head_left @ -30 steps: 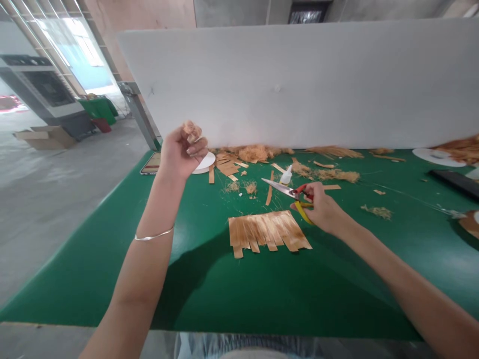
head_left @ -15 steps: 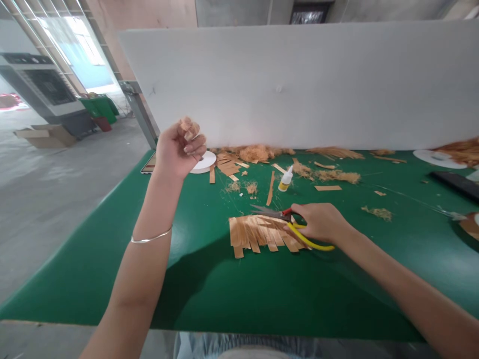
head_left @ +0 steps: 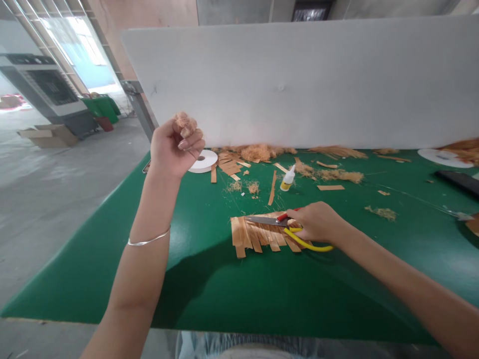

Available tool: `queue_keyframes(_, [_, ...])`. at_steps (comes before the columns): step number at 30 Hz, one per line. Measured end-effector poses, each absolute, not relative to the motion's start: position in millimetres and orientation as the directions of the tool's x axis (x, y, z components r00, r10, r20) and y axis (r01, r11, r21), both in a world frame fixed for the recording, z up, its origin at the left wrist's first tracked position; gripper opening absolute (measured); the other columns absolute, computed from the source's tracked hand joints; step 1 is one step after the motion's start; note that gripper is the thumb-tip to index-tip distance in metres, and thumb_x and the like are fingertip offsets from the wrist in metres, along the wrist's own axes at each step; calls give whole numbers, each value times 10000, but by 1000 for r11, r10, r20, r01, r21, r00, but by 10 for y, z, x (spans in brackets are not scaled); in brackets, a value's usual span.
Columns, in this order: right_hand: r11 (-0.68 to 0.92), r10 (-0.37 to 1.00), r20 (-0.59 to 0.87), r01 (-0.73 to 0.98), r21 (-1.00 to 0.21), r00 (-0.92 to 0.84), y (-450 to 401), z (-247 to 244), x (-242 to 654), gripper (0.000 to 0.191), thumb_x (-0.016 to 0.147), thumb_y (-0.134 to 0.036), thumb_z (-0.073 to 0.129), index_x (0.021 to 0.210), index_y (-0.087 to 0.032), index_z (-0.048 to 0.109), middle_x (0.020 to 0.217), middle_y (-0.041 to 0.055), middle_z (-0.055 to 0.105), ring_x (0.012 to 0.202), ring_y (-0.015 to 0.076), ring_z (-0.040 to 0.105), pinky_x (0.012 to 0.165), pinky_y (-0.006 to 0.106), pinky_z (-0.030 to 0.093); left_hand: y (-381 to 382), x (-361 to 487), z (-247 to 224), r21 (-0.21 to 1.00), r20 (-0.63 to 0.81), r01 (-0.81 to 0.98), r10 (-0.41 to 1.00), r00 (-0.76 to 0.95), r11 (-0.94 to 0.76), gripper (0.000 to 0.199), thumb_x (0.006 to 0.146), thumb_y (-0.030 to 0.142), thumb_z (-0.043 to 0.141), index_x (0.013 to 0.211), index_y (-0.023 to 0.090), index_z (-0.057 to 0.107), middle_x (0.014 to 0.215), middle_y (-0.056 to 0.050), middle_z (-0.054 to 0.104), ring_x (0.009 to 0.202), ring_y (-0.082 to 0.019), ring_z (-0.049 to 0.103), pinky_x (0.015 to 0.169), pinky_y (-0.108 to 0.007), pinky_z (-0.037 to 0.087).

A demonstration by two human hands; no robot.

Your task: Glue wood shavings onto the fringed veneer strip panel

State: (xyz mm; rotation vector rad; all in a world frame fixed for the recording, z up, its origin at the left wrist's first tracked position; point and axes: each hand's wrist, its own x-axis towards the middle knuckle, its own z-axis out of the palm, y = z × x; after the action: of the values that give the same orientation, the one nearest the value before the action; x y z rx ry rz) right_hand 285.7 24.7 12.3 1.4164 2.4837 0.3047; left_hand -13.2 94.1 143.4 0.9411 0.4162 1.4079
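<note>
Raised above the table's left part, my left hand [head_left: 177, 144] is closed on a small tan fibre tuft [head_left: 183, 121]. My right hand [head_left: 316, 224] grips scissors [head_left: 265, 220] with one red and one yellow handle. Their blades lie over the upper edge of a fringed tan strip piece [head_left: 258, 237], which rests flat on the green table [head_left: 224, 299]. Part of the fringe's right end is hidden by the scissors and my fingers.
Behind the fringe stand a white glue bottle [head_left: 288, 179] and a white tape roll [head_left: 204, 162]. Loose fibres [head_left: 258, 151] and cut strips [head_left: 331, 188] lie near a white upright board [head_left: 292, 85]. A black object [head_left: 458, 184] is at right.
The scissors' blades have come together and lowered onto the fringe's upper edge. My left hand has moved slightly left and up, with the tuft still in it.
</note>
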Motion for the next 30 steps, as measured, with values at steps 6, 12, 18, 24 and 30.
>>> queue_keyframes(6, [518,855,-156,796,312,-495,270,187,2791,328,778,-410,447,904,-179,643,621,92,661,509,176,556,470,247,135,919,-123,1440,750,291,-652,941,171,-113,415,902,160,339,502,174,448,423,32,397,295,-29,278,316,-163,277])
queue_keyframes(12, [520,853,-149,789,327,-500,272,200,2807,319,776,-394,434,918,-194,636,608,79,651,504,177,548,469,251,127,922,-123,1445,761,279,-638,947,157,-118,382,906,214,366,544,190,487,422,32,405,291,-39,290,316,-173,275])
queue_keyframes(18, [514,857,-158,790,335,-490,286,245,2772,315,763,-388,441,915,-190,633,604,84,640,488,170,524,481,254,129,927,-107,1433,766,247,-639,950,192,-70,376,903,228,384,539,193,471,431,28,440,301,-47,320,331,-178,294])
queue_keyframes(24, [530,848,-180,788,313,-499,298,246,2740,312,774,-377,450,932,-186,640,624,92,655,509,174,548,486,248,153,923,-92,1429,755,285,-653,928,238,-64,362,878,188,404,525,188,483,428,30,434,294,-37,296,335,-188,267])
queue_keyframes(30, [534,845,-177,781,323,-504,301,212,2768,317,789,-361,440,939,-182,655,628,108,664,520,201,570,476,256,151,938,-109,1428,768,279,-635,935,218,-82,352,873,205,407,536,199,507,438,21,441,299,-42,311,339,-203,262])
